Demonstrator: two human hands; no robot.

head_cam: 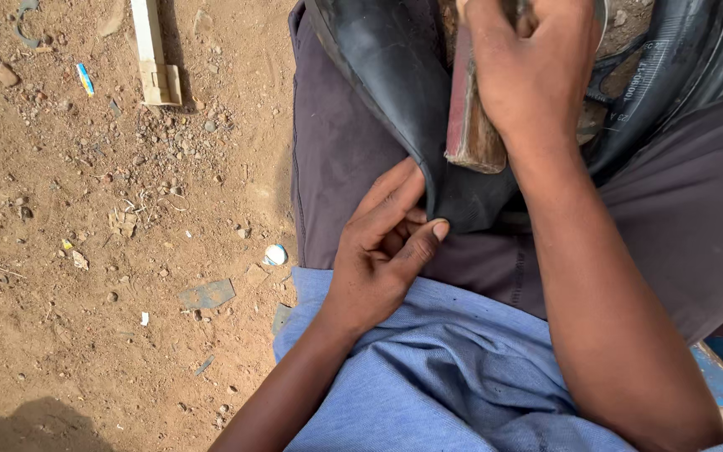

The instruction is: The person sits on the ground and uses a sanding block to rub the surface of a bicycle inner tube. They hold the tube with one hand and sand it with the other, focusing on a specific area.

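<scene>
While the black inner tube (395, 92) is lying draped over the person's lap, 2 hands are working on it. Nearest the camera, below the tube's folded edge, the left hand (382, 251) is pinching that edge: thumb and fingers are closing on the rubber, clenched tight rather than spread, pinning it against the dark trousers (336, 167). Just above the fold, the right hand (529, 67) is wrapping fully around a wooden block (472, 125) with a reddish face, fist closed on it, pressing its end toward the tube's surface. To do this well, I judge the left hand should be keeping the rubber taut and flat so the block is rubbing 1 spot evenly, with fingertips staying off that spot. Left of the tube, farther out on the dirt ground (85, 251), a pale wooden stick (152, 54) is lying among pebbles and scraps.
</scene>
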